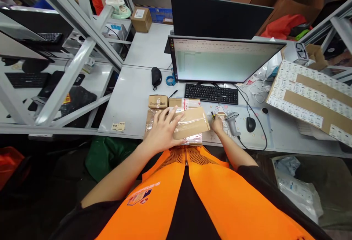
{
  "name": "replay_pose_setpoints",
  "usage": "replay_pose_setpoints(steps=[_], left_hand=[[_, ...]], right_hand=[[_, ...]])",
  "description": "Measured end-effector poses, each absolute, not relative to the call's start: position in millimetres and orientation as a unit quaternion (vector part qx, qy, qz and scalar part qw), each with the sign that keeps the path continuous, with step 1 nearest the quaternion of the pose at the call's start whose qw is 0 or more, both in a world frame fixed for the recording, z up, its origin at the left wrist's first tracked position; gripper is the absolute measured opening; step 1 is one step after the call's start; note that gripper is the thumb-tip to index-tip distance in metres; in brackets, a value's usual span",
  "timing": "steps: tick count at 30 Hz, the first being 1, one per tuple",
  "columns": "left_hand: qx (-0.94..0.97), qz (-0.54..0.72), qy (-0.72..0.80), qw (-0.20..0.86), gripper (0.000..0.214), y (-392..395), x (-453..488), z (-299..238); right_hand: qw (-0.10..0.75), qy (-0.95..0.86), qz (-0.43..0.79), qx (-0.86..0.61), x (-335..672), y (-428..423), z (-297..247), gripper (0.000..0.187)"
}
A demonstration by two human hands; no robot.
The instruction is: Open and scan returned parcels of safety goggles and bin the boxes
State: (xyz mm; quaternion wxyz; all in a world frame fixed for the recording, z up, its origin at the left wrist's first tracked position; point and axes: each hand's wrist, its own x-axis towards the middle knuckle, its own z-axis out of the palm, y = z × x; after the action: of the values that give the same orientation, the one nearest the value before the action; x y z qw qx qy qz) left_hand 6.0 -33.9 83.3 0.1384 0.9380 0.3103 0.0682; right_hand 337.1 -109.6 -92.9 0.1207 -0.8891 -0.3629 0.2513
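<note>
My left hand [165,128] lies across a taped brown cardboard box [192,121], its fingers spread over the top and its thumb at the near side, holding it. This box rests slightly askew on other parcels. Behind it is a box with red-and-white tape [189,103], and a small brown box [158,101] stands at the left. My right hand [217,124] is closed around a yellow-and-black box cutter [213,115], just right of the held box. Most of the cutter is hidden in my fist. A grey barcode scanner [232,123] lies right beside that hand.
A keyboard [211,94] and lit monitor [214,60] stand behind the boxes. To the right are a mouse [250,124], cables and a large label-covered carton [310,99]. A black pouch [156,77], blue tape roll [170,81] and pen [173,93] lie farther back.
</note>
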Motion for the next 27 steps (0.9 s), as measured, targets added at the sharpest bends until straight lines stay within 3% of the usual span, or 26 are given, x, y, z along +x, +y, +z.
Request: replay_pose_setpoints(steps=[3, 7, 12, 18, 27], left_hand=[[0.914, 0.078, 0.334, 0.218, 0.123, -26, -25, 75], [0.858, 0.142, 0.340, 0.358, 0.149, -24, -65, 36], [0.792, 0.211, 0.366, 0.440, 0.166, -32, -65, -24], [0.769, 0.266, 0.351, 0.463, 0.153, -30, -40, -45], [0.828, 0.235, 0.354, 0.367, 0.130, -27, -44, -30]], right_hand=[[0.180, -0.406, 0.325, -0.835, 344, -108, -53, 0.043], [0.305, -0.469, 0.456, -0.692, 347, -108, 5, 0.053], [0.286, -0.500, 0.482, -0.661, 336, -106, 43, 0.050], [0.267, -0.481, 0.491, -0.676, 334, -117, 48, 0.053], [0.296, -0.465, 0.484, -0.680, 315, -155, 55, 0.054]])
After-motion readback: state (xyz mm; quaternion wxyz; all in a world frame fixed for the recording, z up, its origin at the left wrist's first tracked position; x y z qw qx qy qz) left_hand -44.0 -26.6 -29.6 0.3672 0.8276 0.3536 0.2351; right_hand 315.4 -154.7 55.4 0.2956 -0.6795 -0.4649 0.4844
